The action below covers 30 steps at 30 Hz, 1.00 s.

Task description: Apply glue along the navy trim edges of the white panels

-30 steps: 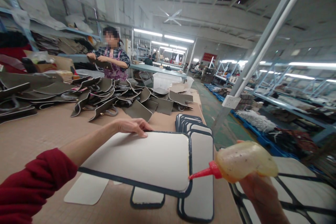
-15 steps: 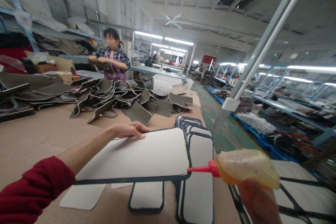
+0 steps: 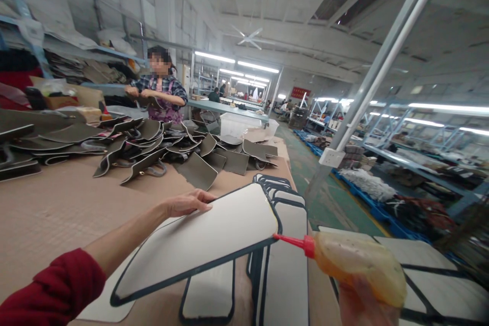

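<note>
My left hand point(image 3: 186, 201) grips the far edge of a white rectangular panel with a dark rim point(image 3: 202, 237), holding it tilted above the brown table point(image 3: 57, 204). My right hand point(image 3: 357, 303), mostly hidden at the lower right, squeezes a yellowish glue bottle point(image 3: 359, 262). Its red nozzle point(image 3: 290, 241) touches the panel's right edge. More dark-rimmed white panels point(image 3: 284, 265) lie overlapping on the table under and beside the held one.
A heap of dark olive bag pieces point(image 3: 153, 142) covers the far table. A person in a plaid shirt point(image 3: 160, 91) works behind it. A slanted metal post point(image 3: 367, 86) with a socket box stands right. Further white panels point(image 3: 439, 275) lie at lower right; racks line the aisle.
My left hand has tipped the panel up more steeply. The bottle has dropped slightly and its nozzle has stayed along the panel's right edge, moving toward the corner.
</note>
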Motion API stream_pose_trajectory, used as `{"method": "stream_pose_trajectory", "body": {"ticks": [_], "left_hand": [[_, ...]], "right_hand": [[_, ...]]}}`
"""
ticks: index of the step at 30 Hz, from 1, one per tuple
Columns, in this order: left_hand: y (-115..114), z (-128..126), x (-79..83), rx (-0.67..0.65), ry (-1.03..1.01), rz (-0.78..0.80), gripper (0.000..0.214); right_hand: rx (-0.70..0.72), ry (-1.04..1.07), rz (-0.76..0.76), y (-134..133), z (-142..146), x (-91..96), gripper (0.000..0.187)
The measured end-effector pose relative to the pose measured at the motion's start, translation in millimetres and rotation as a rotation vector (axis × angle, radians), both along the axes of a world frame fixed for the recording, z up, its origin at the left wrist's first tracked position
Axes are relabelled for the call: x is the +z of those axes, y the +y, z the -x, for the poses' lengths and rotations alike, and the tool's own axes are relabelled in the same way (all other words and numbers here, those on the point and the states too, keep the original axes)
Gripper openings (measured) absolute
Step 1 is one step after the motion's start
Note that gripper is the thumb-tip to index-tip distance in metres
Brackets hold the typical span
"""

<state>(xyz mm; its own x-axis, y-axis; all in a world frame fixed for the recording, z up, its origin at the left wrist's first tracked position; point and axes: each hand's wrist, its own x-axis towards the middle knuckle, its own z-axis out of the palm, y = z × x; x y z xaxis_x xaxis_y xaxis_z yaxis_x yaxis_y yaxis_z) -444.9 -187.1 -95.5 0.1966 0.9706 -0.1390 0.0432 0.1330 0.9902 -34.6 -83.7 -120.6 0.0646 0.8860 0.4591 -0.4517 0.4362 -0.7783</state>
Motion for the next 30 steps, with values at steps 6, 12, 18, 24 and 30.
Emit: {"method": "stream_pose_trajectory", "body": {"ticks": [6,12,18,24,30], "left_hand": [[-1,-13,-13.8,0.084,-0.092,0.025,0.052],[-2,-17,-26.6,0.145,-0.169,0.058,0.049],[-3,-21,-32.2,0.2,-0.198,0.063,0.051],[-2,-24,-34.4,0.173,-0.201,0.045,0.046],[-2,-28,-34.1,0.178,-0.2,0.043,0.056]], "right_hand": [[-0.002,0.055,0.004,4,4,-5.7,0.05],[-0.034,0.055,0.033,3,7,-15.3,0.039],[0.001,0.04,0.054,5,10,-22.1,0.055],[-0.059,0.058,0.031,1,16,-17.2,0.048],[-0.071,0.046,0.06,-2,18,-18.9,0.045]]}}
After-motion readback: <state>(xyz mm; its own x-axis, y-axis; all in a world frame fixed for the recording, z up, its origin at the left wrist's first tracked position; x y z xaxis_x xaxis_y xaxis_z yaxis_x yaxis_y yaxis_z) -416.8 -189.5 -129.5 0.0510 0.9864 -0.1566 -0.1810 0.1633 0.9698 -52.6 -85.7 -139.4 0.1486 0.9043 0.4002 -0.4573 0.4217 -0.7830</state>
